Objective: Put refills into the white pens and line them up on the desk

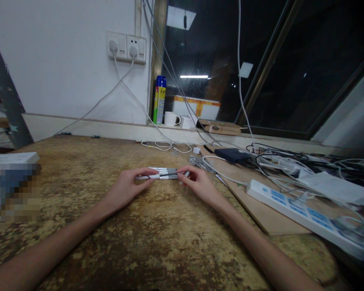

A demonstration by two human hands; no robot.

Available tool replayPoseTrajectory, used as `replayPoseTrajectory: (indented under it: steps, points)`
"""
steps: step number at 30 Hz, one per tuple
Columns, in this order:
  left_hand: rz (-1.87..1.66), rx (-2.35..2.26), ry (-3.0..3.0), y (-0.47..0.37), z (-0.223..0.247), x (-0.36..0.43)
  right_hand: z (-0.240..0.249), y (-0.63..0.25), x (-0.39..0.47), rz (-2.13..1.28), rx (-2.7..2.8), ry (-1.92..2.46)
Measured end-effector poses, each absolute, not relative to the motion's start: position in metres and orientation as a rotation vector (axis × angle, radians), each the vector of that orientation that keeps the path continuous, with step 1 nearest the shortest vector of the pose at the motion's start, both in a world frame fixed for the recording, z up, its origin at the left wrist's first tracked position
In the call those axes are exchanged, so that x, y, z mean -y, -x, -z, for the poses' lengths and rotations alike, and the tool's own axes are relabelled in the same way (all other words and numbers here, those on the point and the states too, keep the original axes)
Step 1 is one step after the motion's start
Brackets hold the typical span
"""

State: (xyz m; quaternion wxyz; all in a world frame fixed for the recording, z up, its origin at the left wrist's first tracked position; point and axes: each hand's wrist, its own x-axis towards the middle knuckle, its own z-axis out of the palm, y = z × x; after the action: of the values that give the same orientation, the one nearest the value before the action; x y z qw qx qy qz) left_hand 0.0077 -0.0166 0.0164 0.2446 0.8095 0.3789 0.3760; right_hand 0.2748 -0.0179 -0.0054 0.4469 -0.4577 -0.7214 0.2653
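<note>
Several slim white and grey pens (167, 173) lie side by side on the worn brown tabletop (157, 226), with a thin dark line crossing over them. At their left end, my left hand (130, 184) grips the pens between thumb and fingers. My right hand (197, 182) pinches the right end, where a short whitish piece shows by the fingertips. Both hands rest close to the table. The fingertips hide parts of the pens' ends.
A white power strip (303, 216) lies on a brown board (261, 210) at the right, beside tangled cables (279, 161) and a black box (233, 154). A mug (171, 118) and a spray can (159, 99) stand on the windowsill. Thin white cable loops behind the pens.
</note>
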Motion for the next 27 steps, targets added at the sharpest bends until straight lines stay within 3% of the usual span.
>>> replayPoseTrajectory:
  steps: [19, 27]
  points:
    - [-0.932, -1.029, -2.226, -0.013, -0.018, 0.024, 0.01, -0.257, 0.025, -0.97, 1.755, 1.016]
    - [-0.992, -1.067, -2.178, -0.012, -0.02, 0.023, 0.008, -0.264, 0.018, -0.934, 1.58, 1.042]
